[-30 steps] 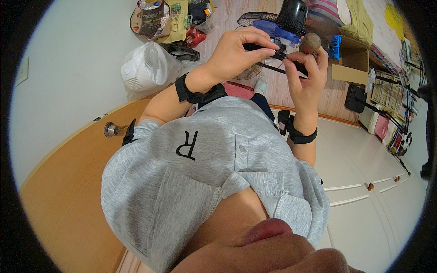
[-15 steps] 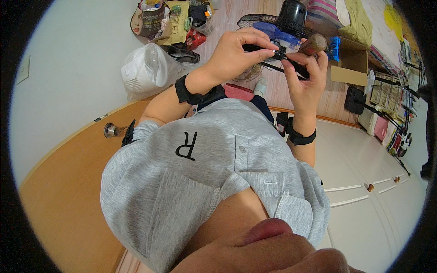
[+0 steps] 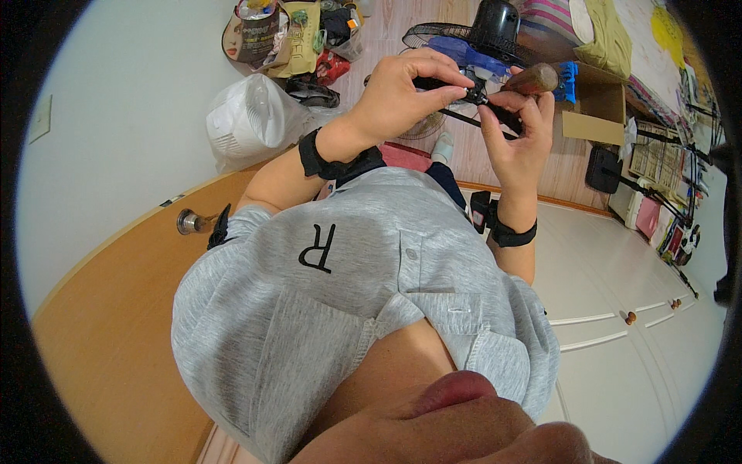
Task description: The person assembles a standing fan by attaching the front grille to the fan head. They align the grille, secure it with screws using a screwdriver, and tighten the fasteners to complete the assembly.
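Both hands are raised in front of me, close together over the floor. My left hand (image 3: pixel 398 94) pinches a slim black part (image 3: pixel 431 83) between thumb and fingertips. My right hand (image 3: pixel 516 138) closes round a black piece (image 3: pixel 506 117), and its fingertips meet the left hand's at a small dark joint (image 3: pixel 476 95). Whether the two black pieces are one thing, I cannot tell. A rounded brown wooden handle (image 3: pixel 535 79) sticks out past the right fingers, seemingly tucked in that hand; its other end is hidden. Black straps circle both wrists.
Beyond my hands stands a black fan (image 3: pixel 495 31) with a wire guard and blue part. Left are a plastic-wrapped white object (image 3: pixel 251 116) and several bags (image 3: pixel 301 35). An open cardboard box (image 3: pixel 593 124) lies right. A wooden door (image 3: pixel 124 309) and white cabinet doors (image 3: pixel 618 309) flank me.
The wooden handle has shifted slightly to the right and turned a little. Both hands stay almost in place, with small finger movements at the joint.
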Demonstrator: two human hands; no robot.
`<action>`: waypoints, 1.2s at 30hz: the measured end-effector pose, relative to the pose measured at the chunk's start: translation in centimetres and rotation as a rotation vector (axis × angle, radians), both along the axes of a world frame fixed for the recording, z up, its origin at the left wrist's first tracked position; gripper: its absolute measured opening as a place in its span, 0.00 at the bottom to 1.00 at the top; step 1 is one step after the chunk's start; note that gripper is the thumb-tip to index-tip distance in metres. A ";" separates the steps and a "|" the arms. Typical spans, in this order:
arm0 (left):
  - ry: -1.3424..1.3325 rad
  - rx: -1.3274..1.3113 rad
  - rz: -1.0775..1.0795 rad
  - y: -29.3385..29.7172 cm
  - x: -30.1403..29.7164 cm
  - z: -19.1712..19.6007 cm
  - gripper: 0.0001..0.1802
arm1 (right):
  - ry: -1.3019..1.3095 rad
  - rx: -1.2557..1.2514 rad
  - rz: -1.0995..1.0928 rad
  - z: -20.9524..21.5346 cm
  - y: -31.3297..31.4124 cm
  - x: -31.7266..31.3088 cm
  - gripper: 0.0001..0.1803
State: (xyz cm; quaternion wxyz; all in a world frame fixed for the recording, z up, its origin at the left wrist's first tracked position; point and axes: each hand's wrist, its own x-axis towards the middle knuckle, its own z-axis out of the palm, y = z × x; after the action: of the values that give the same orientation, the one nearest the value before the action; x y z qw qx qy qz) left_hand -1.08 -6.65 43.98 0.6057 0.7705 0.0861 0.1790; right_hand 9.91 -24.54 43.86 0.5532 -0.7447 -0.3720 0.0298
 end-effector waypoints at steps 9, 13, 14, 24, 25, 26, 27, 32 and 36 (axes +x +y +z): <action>-0.030 0.078 -0.022 0.1 0.1 0.1 0.10 | -0.072 -0.001 0.003 -0.2 -0.1 0.4 0.11; -0.035 0.045 -0.024 0.0 0.2 0.0 0.10 | -0.076 0.020 0.002 -0.2 -0.1 0.5 0.10; -0.040 0.043 -0.027 0.0 0.3 0.0 0.10 | -0.090 0.024 0.009 -0.2 -0.1 0.7 0.10; -0.027 0.071 0.004 -0.2 0.5 -0.3 0.11 | -0.099 -0.010 0.011 -0.5 -0.4 0.8 0.11; -0.026 0.078 0.003 -0.2 0.5 -0.3 0.11 | -0.013 0.000 0.007 -0.5 -0.4 0.8 0.11; -0.026 0.090 0.004 -0.3 0.5 -0.3 0.11 | 0.073 0.009 0.012 -0.5 -0.4 0.8 0.11; -0.026 0.089 -0.002 -0.3 0.5 -0.3 0.11 | 0.020 -0.010 0.017 -0.5 -0.4 0.9 0.11; -0.044 0.120 -0.017 -0.4 0.6 -0.1 0.12 | -0.023 -0.032 0.021 -0.5 -0.7 1.0 0.10; -0.041 0.116 -0.013 -0.6 0.7 0.1 0.11 | -0.082 0.001 0.012 -0.6 -0.8 1.0 0.10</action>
State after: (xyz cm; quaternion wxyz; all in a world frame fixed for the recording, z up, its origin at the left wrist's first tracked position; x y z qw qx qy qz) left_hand -0.35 -7.25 44.04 0.5627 0.8011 0.0580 0.1955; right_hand 10.91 -25.33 43.27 0.5378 -0.7429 -0.3987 0.0024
